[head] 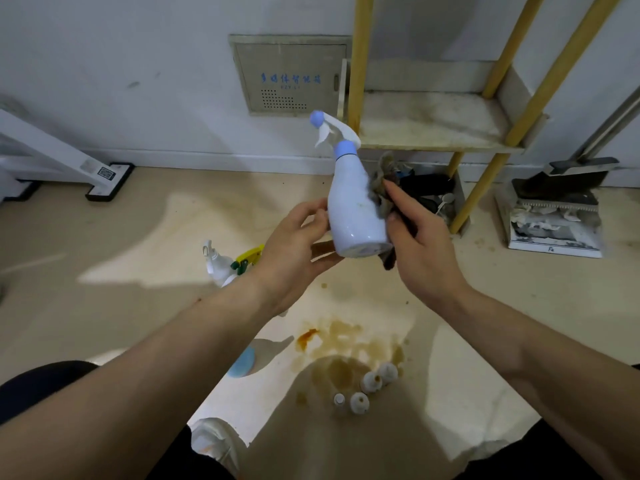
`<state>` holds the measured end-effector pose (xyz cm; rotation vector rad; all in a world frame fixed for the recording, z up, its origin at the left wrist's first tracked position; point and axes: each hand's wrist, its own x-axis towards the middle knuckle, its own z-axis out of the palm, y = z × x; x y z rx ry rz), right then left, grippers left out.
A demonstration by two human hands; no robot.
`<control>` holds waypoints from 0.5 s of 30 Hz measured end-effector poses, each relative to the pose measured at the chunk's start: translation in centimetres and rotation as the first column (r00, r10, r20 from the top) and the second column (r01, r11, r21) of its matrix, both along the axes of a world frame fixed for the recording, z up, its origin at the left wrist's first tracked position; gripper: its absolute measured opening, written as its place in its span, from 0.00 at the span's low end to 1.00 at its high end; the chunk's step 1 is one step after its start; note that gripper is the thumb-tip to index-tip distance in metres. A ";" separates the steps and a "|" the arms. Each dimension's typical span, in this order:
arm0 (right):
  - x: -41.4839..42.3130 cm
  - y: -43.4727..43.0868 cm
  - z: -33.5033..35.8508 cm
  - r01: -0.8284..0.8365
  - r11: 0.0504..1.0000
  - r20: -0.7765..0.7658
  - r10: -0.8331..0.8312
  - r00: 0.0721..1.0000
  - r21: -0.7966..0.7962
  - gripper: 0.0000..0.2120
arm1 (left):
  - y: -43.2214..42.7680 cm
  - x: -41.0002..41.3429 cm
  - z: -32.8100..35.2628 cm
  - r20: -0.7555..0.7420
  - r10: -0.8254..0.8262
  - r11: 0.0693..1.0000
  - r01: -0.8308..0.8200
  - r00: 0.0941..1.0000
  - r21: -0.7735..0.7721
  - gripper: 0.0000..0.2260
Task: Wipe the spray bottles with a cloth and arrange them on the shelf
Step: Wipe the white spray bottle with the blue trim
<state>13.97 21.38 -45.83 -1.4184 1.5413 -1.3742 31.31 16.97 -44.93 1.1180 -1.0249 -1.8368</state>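
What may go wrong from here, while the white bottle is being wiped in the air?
1. The left hand holds the white spray bottle only with its fingertips near the base. A push from the cloth in the right hand might knock it down among the small bottles on the floor.
2. The shelf board looks stained, so a wiped bottle placed there may get dirty again.

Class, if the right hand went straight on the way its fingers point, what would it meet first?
Most likely the white spray bottle: the right hand holds the cloth against its side, fingers aimed up and leftward. The shelf stands beyond; depth is unclear.
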 end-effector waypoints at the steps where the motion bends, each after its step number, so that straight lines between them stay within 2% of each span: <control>1: 0.1 0.1 0.1 0.006 1.000 0.029 -0.007 1.000 0.011 0.21 | 0.2 0.2 -0.1 -0.017 -0.007 1.000 0.006 1.000 -0.010 0.11; 6: 1.2 0.1 0.3 0.005 0.998 0.215 -0.019 0.976 0.064 0.21 | 0.4 0.2 -0.1 -0.146 -0.164 0.985 0.170 0.976 0.028 0.19; 9: 1.4 0.3 1.1 -0.034 0.997 0.346 0.007 0.938 0.070 0.21 | 0.1 0.3 -0.3 -0.166 -0.160 0.987 0.161 0.973 -0.008 0.22; 11: 1.6 0.5 1.1 -0.054 0.997 0.312 0.036 0.950 0.051 0.20 | -0.2 0.4 -0.5 -0.077 -0.133 0.990 0.130 0.988 -0.045 0.25; 15: 1.7 1.2 0.4 -0.093 0.996 0.093 0.094 0.991 -0.016 0.20 | -0.5 0.0 -0.8 0.093 -0.031 0.992 0.043 0.995 -0.121 0.34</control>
